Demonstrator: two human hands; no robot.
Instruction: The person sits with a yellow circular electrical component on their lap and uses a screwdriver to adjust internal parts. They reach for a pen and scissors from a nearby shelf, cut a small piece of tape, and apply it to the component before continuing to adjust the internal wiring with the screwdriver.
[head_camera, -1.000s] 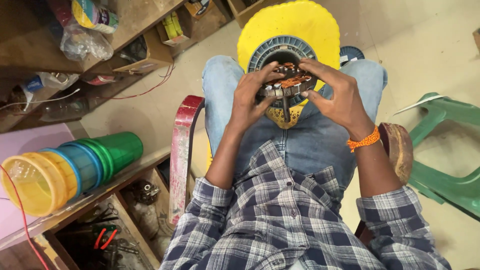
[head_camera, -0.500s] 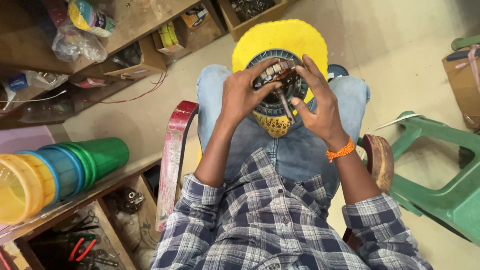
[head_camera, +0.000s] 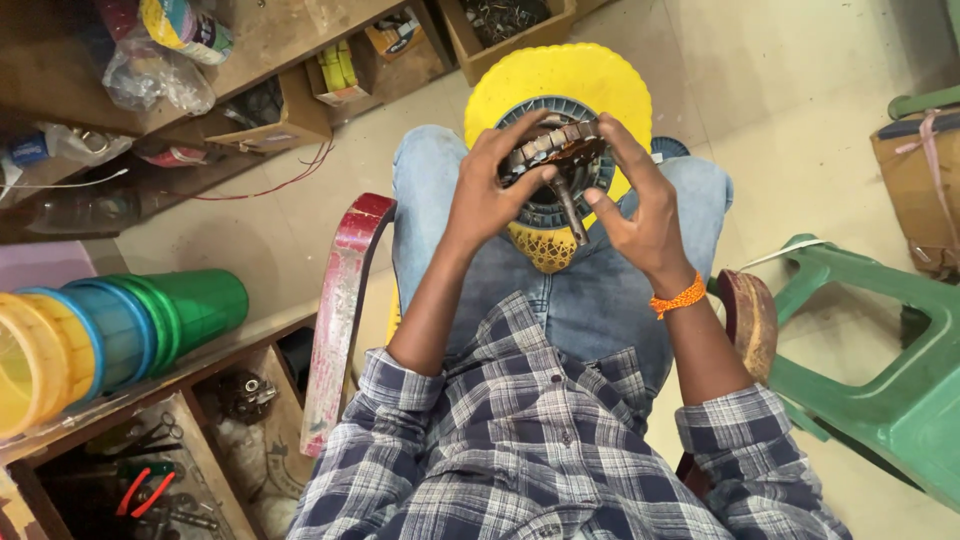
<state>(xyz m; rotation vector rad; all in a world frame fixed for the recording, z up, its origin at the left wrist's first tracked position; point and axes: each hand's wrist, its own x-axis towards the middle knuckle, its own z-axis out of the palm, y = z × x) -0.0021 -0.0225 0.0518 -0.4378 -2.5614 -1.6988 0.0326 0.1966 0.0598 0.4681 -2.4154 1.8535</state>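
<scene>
Gripping the wound motor stator (head_camera: 548, 150) from both sides over the lap, left hand (head_camera: 488, 195) and right hand (head_camera: 640, 205) closed on its rim, just above the yellow stool (head_camera: 610, 85). Best kept level, thumbs clear of the copper windings, shaft (head_camera: 570, 212) pointing near.

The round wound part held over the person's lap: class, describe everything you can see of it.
The round wound part is a ring of dark metal segments with copper-coloured windings, and a metal shaft points down toward the lap. It sits tilted above a yellow stool and a dark blue-grey ring. The left hand and right hand grip its opposite sides with their fingers.
</scene>
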